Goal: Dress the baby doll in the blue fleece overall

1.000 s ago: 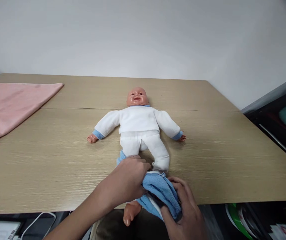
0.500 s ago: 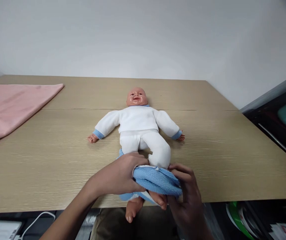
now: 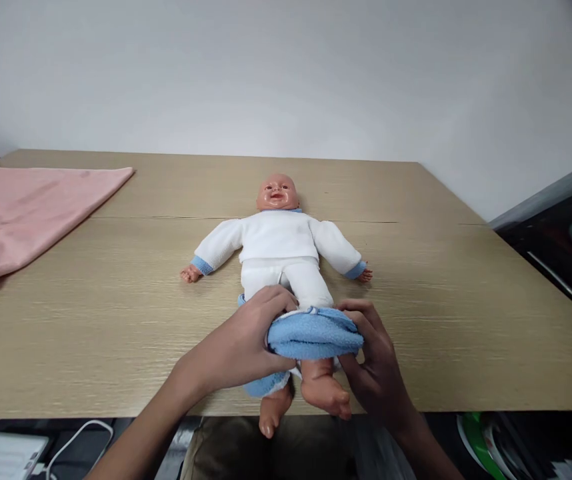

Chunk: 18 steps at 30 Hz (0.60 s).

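Observation:
A baby doll (image 3: pixel 280 237) in a white top with blue cuffs lies on its back, head away from me. Blue terry doll pants (image 3: pixel 313 333) are bunched around its leg on the right, below the knee, with the bare foot (image 3: pixel 325 393) sticking out beneath. My left hand (image 3: pixel 266 333) grips the left side of the bunched cloth, thumb below and fingers above. On the opposite side, my right hand (image 3: pixel 371 353) pinches the same cloth. More blue fabric surrounds the doll's other leg, whose foot (image 3: pixel 275 411) hangs past the table's front edge.
Pink cloth (image 3: pixel 31 213) lies on the left of the wooden table (image 3: pixel 441 320). A white box (image 3: pixel 9 457) with a white cable sits below the front edge at left. Dark shelving with a green round item (image 3: pixel 476 437) is at lower right. A wall stands behind.
Both hands have drawn the bunched blue pants up the doll's leg on the right, toward its body. That foot now shows fully below the cloth, and the leg lies straighter.

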### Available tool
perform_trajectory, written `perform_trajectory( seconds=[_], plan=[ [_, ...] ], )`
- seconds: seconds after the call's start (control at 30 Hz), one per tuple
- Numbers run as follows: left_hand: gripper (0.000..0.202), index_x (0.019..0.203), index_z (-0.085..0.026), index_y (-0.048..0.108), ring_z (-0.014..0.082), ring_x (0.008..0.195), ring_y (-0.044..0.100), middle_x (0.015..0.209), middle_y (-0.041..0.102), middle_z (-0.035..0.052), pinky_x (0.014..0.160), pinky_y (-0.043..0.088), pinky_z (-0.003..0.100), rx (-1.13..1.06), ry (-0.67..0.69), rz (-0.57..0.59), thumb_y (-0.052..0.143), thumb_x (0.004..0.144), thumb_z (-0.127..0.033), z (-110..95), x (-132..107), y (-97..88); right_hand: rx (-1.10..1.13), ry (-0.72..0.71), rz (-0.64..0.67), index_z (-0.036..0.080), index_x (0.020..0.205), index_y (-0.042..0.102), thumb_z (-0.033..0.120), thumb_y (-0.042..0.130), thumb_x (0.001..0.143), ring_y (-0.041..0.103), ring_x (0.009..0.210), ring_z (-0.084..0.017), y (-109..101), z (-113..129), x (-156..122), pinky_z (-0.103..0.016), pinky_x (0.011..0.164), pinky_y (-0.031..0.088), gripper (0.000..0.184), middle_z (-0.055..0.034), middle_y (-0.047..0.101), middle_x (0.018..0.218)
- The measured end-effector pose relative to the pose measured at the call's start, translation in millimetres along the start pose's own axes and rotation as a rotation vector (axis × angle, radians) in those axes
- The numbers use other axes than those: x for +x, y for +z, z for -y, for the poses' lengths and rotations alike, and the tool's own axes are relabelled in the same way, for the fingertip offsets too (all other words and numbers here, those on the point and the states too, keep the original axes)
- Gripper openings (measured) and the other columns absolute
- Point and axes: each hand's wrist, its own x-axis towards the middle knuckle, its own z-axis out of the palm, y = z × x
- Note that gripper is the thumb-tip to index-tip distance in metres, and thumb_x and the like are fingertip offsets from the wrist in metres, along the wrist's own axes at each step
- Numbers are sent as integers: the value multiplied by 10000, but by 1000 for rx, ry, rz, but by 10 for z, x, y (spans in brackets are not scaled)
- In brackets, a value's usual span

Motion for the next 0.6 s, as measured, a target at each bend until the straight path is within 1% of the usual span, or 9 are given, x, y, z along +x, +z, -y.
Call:
perform_trajectory(
  seconds=[0.07,0.13,0.2,0.23,0.33,0.4,0.47,0.53,0.6],
  plan=[
    [501,1238,-229,637,229,1097,631,1210,661,24,914,485,331,-47,-41,-23,776,777,-89,14,-3,7,38,36,14,252,1147,667,181,611,986,651,1096,-231,-7,-8,31,-327,927,512,185,-50,639,1178],
    [496,1258,-237,638,219,1079,639,1185,678,9,910,478,323,-71,-51,-4,757,802,-83,27,10,-3,117,106,69,264,1118,646,189,619,989,639,939,-196,-24,-55,40,-295,838,498,152,-5,655,1036],
    [433,1200,-227,664,214,1064,640,1143,684,0,920,467,317,-57,-35,38,759,806,-74,42,39,-32,222,198,148,268,1081,634,239,637,998,584,808,-180,-50,-129,48,-281,753,479,88,26,628,904],
    [380,1146,-219,677,209,1039,638,1105,682,-5,908,462,311,-46,-26,55,765,806,-74,50,58,-52,274,243,190,266,1073,638,279,647,1006,575,799,-182,-64,-168,57,-282,744,481,69,26,623,886],
    [211,988,-202,681,189,943,621,978,668,-21,842,449,294,-57,-17,106,778,828,-106,78,119,-119,412,346,270,264,1116,676,427,701,1000,624,889,-216,-99,-253,106,-309,803,523,201,-5,674,966],
    [127,921,-195,675,177,886,600,913,654,-26,797,448,283,-102,-23,136,789,867,-182,98,152,-153,478,406,289,275,1172,696,499,748,968,667,967,-245,-112,-267,144,-334,851,548,307,-25,727,1060],
    [156,900,-187,687,172,858,586,892,649,-22,768,453,274,-153,-45,162,812,889,-281,116,173,-172,524,480,319,291,1253,706,522,776,946,696,1097,-283,-121,-253,172,-374,944,561,390,-44,765,1203],
    [213,909,-180,710,169,847,580,891,650,-17,750,454,266,-191,-70,177,838,884,-349,132,187,-178,556,538,363,303,1315,713,517,783,943,690,1229,-321,-134,-230,185,-430,1057,540,435,-58,766,1327],
    [253,942,-182,731,172,860,583,906,657,-15,752,455,264,-215,-77,188,866,870,-383,146,194,-181,598,561,383,320,1337,722,505,785,942,685,1277,-341,-157,-219,179,-472,1108,522,441,-62,764,1371]
  ],
)
